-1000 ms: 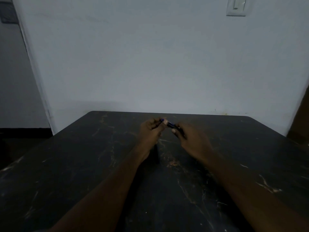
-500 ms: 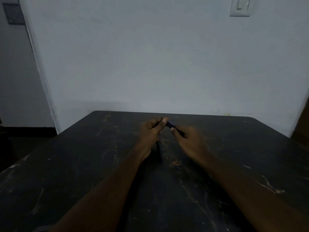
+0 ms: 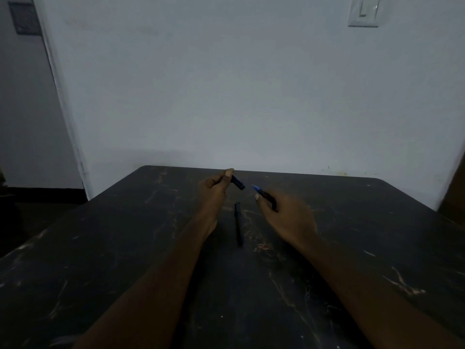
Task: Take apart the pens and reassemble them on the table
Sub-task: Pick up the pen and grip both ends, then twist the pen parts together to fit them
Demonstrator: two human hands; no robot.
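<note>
Dark pen cap (image 3: 238,182) apart from blue-tipped pen body (image 3: 264,196), second dark pen (image 3: 238,224) flat on table

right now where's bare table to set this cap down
Bare table left of the left forearm to its edge, and right of the right forearm toward the far right corner. Crowded between the forearms: a second pen lies there, near the held cap and pen body.

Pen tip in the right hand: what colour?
The pen tip is blue; the head view shows it.
</note>
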